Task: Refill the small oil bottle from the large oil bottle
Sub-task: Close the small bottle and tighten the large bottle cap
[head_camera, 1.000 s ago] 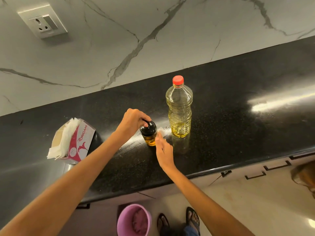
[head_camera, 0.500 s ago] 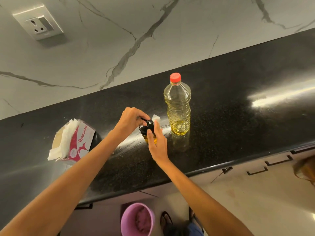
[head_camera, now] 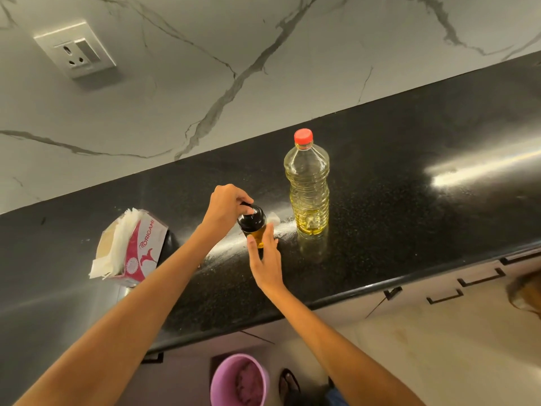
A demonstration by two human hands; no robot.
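Here, small oil bottle (head_camera: 254, 230) (capped) holds amber oil.

Only readable text I can spot is on the tissue box (head_camera: 137, 253) sitting on the worktop (head_camera: 409, 200): "ORIGAMI" in white letters running up its red and white side, with a little red bird-like logo under it and a round white emblem lower down. The big oil bottle (head_camera: 307, 186) has no label facing us, just a plain red cap.
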